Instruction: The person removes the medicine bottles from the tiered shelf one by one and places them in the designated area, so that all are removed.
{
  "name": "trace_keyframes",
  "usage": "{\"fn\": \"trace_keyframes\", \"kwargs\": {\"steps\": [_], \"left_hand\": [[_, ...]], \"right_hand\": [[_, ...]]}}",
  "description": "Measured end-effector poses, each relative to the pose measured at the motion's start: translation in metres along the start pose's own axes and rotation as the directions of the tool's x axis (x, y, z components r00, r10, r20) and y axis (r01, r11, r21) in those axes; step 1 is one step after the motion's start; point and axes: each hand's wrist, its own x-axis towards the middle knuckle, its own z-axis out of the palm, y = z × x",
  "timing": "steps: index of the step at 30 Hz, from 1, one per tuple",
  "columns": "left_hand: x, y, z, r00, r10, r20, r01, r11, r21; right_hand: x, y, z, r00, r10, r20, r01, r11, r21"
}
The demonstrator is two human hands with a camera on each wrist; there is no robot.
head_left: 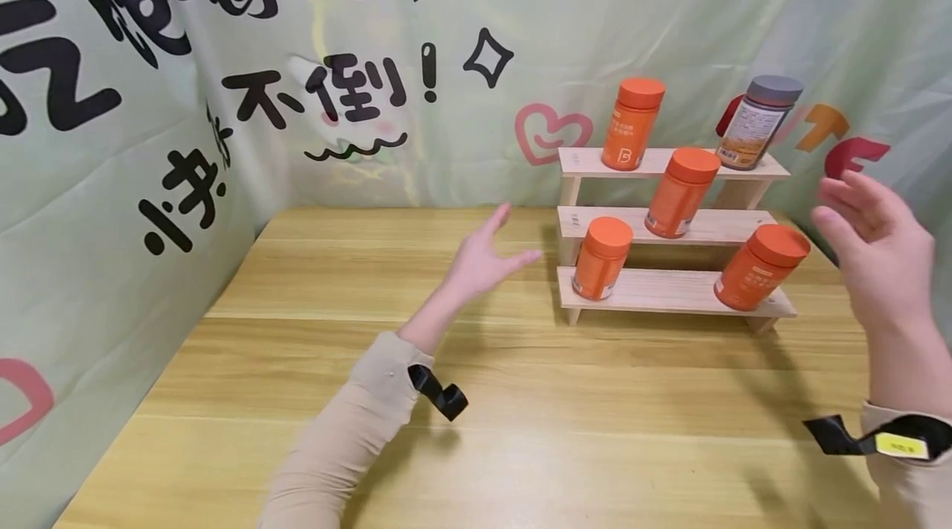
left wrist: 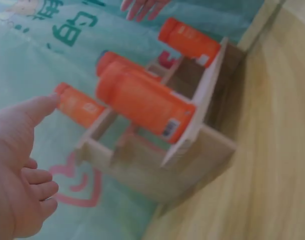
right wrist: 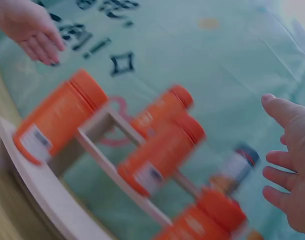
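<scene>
A three-tier wooden display rack (head_left: 665,288) holds several orange bottles. On its top tier stand an orange-lidded bottle (head_left: 632,126) at the left and a grey-lidded bottle (head_left: 757,124) with a white label at the right. One orange bottle (head_left: 682,193) is on the middle tier. The lowest tier bears an orange bottle (head_left: 602,259) at each end, the right one (head_left: 760,269) nearest my right hand. My left hand (head_left: 485,260) hovers left of the rack, thumb spread and holding nothing. To the rack's right, my right hand (head_left: 881,252) is raised, fingers extended, also holding nothing.
The rack stands on a wood-grain table (head_left: 521,430), near its back edge. Behind it and to the left hangs a pale green cloth (head_left: 461,157) printed with black characters and pink hearts. Black straps (head_left: 439,393) circle both wrists.
</scene>
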Motion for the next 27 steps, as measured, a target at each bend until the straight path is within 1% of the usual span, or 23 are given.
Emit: {"fn": "trace_keyframes", "kwargs": {"steps": [2,4,6,7,9,12,13,14,16,19,21,22,25,27], "left_hand": [[0.002,-0.002,0.011,0.999,-0.027,0.031,0.028,0.999,-0.044],[0.004,-0.005,0.021,0.997,-0.054,0.060,0.059,0.995,-0.081],[0.006,-0.009,0.031,0.993,-0.082,0.083,0.088,0.993,-0.082],[0.007,-0.011,0.036,0.991,-0.093,0.095,0.101,0.992,-0.073],[0.009,-0.016,0.045,0.987,-0.115,0.112,0.119,0.992,-0.036],[0.010,-0.023,0.057,0.981,-0.141,0.135,0.142,0.990,0.004],[0.011,-0.025,0.061,0.979,-0.145,0.146,0.146,0.989,0.004],[0.011,-0.026,0.065,0.977,-0.148,0.157,0.149,0.989,0.004],[0.011,-0.028,0.071,0.971,-0.150,0.188,0.153,0.988,0.000],[0.011,-0.028,0.080,0.961,-0.140,0.238,0.139,0.990,0.019],[0.011,-0.029,0.087,0.956,-0.135,0.262,0.131,0.991,0.035],[0.010,-0.030,0.090,0.953,-0.137,0.272,0.131,0.991,0.039],[0.010,-0.032,0.098,0.948,-0.149,0.280,0.139,0.989,0.052],[0.010,-0.035,0.102,0.948,-0.159,0.277,0.154,0.987,0.037]], "right_hand": [[-0.002,0.014,-0.012,1.000,0.027,-0.007,-0.027,1.000,-0.008],[-0.003,0.029,-0.021,0.999,0.034,0.017,-0.034,0.999,0.012],[-0.005,0.047,-0.029,0.997,0.049,0.052,-0.050,0.999,0.014],[-0.005,0.057,-0.033,0.996,0.054,0.075,-0.057,0.997,0.047],[-0.004,0.080,-0.040,0.989,0.063,0.132,-0.085,0.982,0.166],[-0.001,0.120,-0.048,0.972,0.073,0.224,-0.130,0.959,0.252],[0.000,0.133,-0.050,0.964,0.075,0.255,-0.137,0.963,0.233],[0.001,0.143,-0.051,0.955,0.081,0.285,-0.138,0.972,0.189],[0.002,0.157,-0.052,0.930,0.101,0.354,-0.131,0.989,0.063],[-0.002,0.161,-0.049,0.885,0.131,0.447,-0.102,0.991,-0.089],[-0.005,0.157,-0.045,0.849,0.135,0.511,-0.100,0.990,-0.096],[-0.006,0.156,-0.043,0.837,0.130,0.531,-0.094,0.991,-0.095],[-0.009,0.152,-0.038,0.807,0.113,0.580,-0.077,0.993,-0.086],[-0.010,0.151,-0.036,0.795,0.112,0.596,-0.074,0.993,-0.089]]}}
